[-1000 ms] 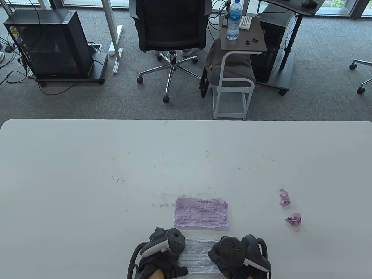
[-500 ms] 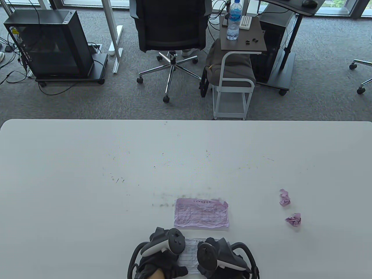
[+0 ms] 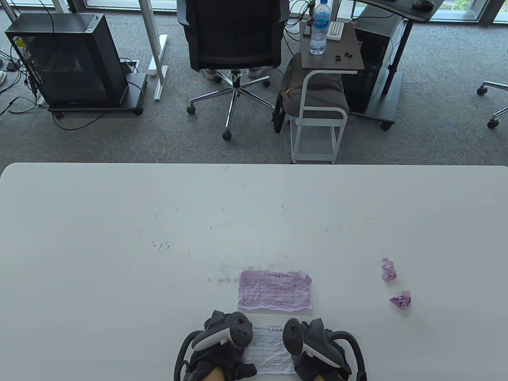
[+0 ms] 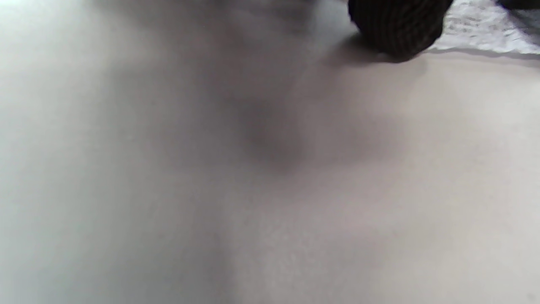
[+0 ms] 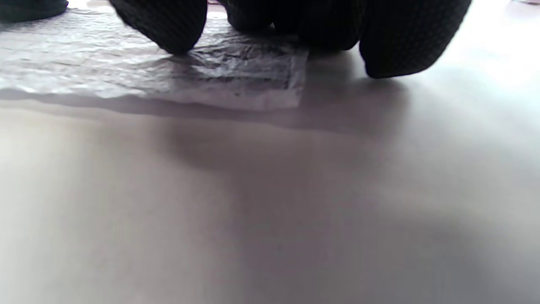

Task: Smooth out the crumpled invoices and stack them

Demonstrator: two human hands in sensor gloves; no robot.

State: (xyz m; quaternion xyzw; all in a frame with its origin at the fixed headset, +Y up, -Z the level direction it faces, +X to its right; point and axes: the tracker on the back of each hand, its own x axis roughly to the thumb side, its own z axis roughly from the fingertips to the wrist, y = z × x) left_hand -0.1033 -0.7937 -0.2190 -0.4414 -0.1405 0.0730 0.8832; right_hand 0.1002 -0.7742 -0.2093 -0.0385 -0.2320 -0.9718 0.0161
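Currently: both hands press white invoice [image 3: 269, 349] flat at table [image 3: 119, 238] near edge, judged mid-smoothing | left hand [image 3: 222, 345] pins left end, right hand [image 3: 313, 349] fingers [image 5: 168, 25] spread on right end | pink flattened invoice [image 3: 275, 291] just beyond | 2 crumpled pink invoices [image 3: 395, 283] well right, path unobstructed.

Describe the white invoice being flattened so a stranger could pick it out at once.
On the white table, look to the near edge, between the left hand and right hand. The wrinkled white invoice lies under their fingers. Unlike the flat pink invoice just beyond, it is white.
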